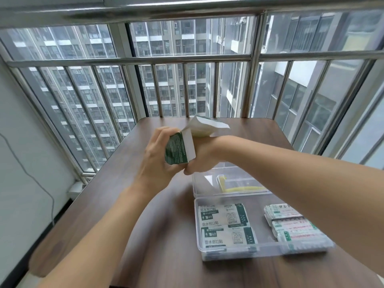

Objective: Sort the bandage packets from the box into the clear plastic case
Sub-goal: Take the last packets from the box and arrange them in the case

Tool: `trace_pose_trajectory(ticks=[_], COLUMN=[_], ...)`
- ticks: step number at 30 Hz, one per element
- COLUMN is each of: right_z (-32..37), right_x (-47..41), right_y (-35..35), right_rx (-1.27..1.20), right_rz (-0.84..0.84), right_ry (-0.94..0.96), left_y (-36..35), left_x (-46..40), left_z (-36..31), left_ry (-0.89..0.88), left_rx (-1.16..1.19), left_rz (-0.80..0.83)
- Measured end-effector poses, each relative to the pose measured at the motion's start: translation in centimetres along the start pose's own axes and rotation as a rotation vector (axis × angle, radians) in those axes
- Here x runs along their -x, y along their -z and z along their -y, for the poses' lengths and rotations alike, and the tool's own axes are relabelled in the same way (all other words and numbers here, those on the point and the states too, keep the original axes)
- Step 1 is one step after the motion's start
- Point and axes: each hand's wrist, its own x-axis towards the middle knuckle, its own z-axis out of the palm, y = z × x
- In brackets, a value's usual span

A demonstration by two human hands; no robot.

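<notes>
Table [145,256]: brown wood, in front of a barred window [187,59]; it carries the case.
Case [228,253]: clear plastic, open, its lid [207,183] is raised on the far side. Green packets [224,223] lie in its left part, red-marked packets [291,225] in its right part.
Box [176,148]: green and white, held up above the table, its long axis is tilted, the open flap [207,125] points away from the person.
Left hand [153,156]: it grips the box from the left side, fingers curled round it.
Right hand [199,159]: it is closed on the lower right corner of the box; which fingers press there cannot be told.
Key relation: the case lies below and to the right of both hands, near the person; the right hand is the nearer one, almost over the lid.
Next step, as a judgement: packets from the box must go down and right into the case.
</notes>
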Motion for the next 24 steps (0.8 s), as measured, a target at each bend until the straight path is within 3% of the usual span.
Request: trace_pose_trajectory(ticks=[9,12,16,18,24], right_z=[0.8,0.5,-0.4,-0.5,-1.6], right_x=[-0.3,0.1,1.0,1.8,5.3], right_y=[0.5,0.4,-0.1,-0.1,-0.5], right_rx=[0.065,0.038,-0.076,-0.222,-0.979], right_rz=[-0.043,-0.064,-0.16,-0.224,-0.344], right_ry=[0.091,0.136,0.214,0.268,0.213], left_y=[0.9,1.3,1.9,2.0,1.9], left_x=[1.2,2.0,2.9,3.3,5.0], left_z=[1.1,1.7,1.8,2.2,3.2], left_ry=[0.129,0.243,0.246,0.25,0.369], left_rx=[0.062,0.133,0.213,0.25,0.295], left_rz=[-0.021,-0.053,-0.08,-0.098,-0.089])
